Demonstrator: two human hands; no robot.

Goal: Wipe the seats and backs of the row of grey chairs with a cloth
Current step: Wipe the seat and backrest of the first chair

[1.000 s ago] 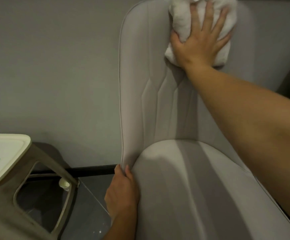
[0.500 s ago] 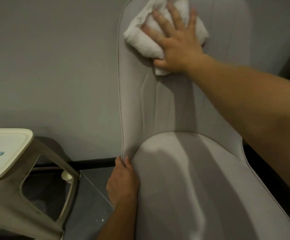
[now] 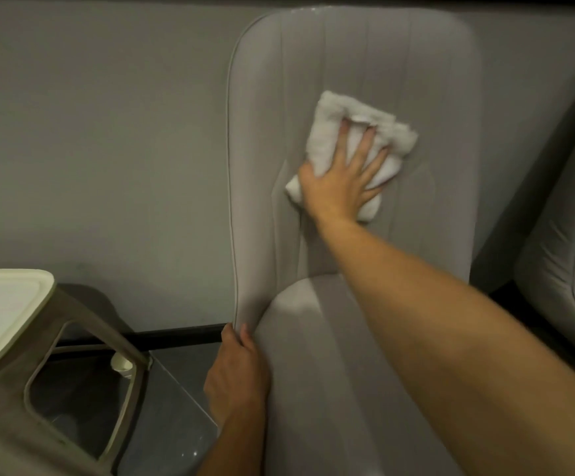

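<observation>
A grey upholstered chair (image 3: 354, 56) stands against the wall in front of me, its seat (image 3: 330, 372) reaching toward the bottom edge. My right hand (image 3: 342, 182) presses a folded white cloth (image 3: 327, 132) flat against the middle of the chair back, fingers spread over it. My left hand (image 3: 236, 376) grips the chair's left edge where the back meets the seat. My right forearm crosses over the seat and hides part of it.
A second grey chair (image 3: 560, 269) stands close on the right, partly cut off. At the lower left is a stool (image 3: 73, 355) with a cream top and grey legs. A grey wall (image 3: 100, 149) runs behind, with dark floor (image 3: 172, 424) below.
My right hand has slid the cloth from the top of the chair back, left, then down to its middle. My left hand has stayed on the chair's edge.
</observation>
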